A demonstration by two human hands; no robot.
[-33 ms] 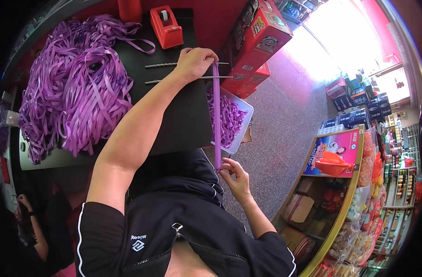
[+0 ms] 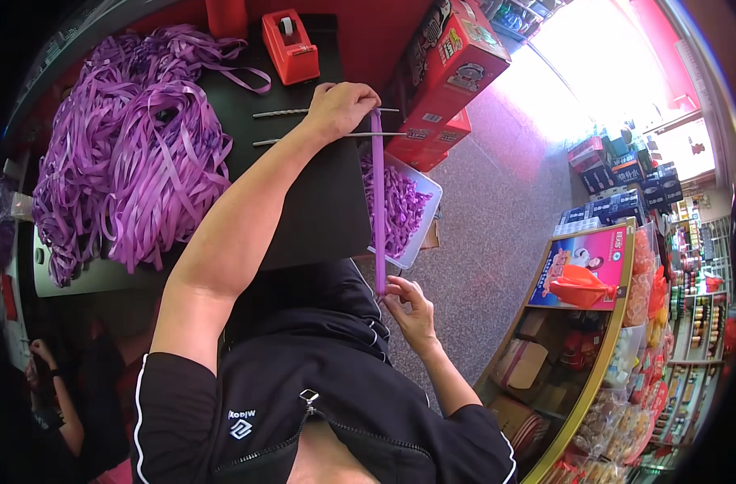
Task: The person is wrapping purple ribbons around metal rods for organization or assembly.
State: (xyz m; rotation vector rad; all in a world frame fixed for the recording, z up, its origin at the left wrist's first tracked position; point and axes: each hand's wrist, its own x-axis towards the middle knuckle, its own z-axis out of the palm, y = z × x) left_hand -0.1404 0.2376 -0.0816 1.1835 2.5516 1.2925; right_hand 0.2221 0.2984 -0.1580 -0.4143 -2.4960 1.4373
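Note:
A purple ribbon [image 2: 378, 194] runs taut, nearly straight, between my two hands. At its far end, my left hand [image 2: 340, 111] pinches it beside two thin metal rods, the far rod [image 2: 279, 114] and the near rod [image 2: 390, 135], which reach past the edge of the black table [image 2: 320, 214]. The thumb and fingers of my right hand [image 2: 412, 313] are closed on the ribbon's near end, in front of my body. Under the ribbon stands a white plastic bin [image 2: 429, 211] holding many short purple ribbon pieces [image 2: 400, 206]. How the ribbon meets the rods is partly hidden by my left fingers.
A large heap of long purple ribbons [image 2: 142, 153] covers the table's left side. Behind my left hand sits a red tape dispenser [image 2: 294, 56]. Red cartons [image 2: 449, 73] stand beyond the bin. To the right is a display cabinet [image 2: 577, 339]; another person's arm [image 2: 66, 407] shows at lower left.

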